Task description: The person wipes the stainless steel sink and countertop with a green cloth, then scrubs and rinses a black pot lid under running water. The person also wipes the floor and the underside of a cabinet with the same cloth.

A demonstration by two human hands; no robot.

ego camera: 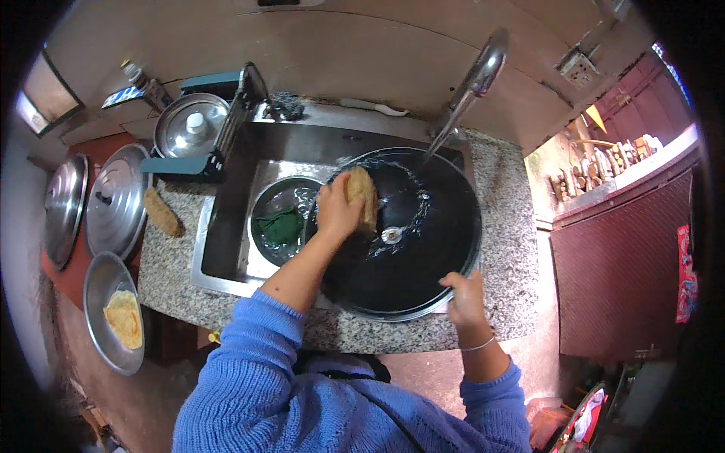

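A large round glass lid with a metal rim and small center fitting (392, 235) lies over the right part of the sink, with water on it. My left hand (338, 209) presses a yellowish loofah pad (362, 195) on its left side. My right hand (465, 295) grips the lid's rim (447, 300) at the lower right. Left of the lid, a round bowl of water (263, 195) holds a dark green cloth (280, 227) in the steel sink (224, 238). The curved metal faucet (464, 90) stands above the far edge of the lid.
On the left are a brownish loofah piece (162, 213), metal lids (116, 198) and a metal bowl (93, 317) with flatbread-like food (123, 320). A dish rack (175, 165) holds another lid. A white-handled utensil (374, 106) and dark scouring mesh (285, 106) lie behind the sink.
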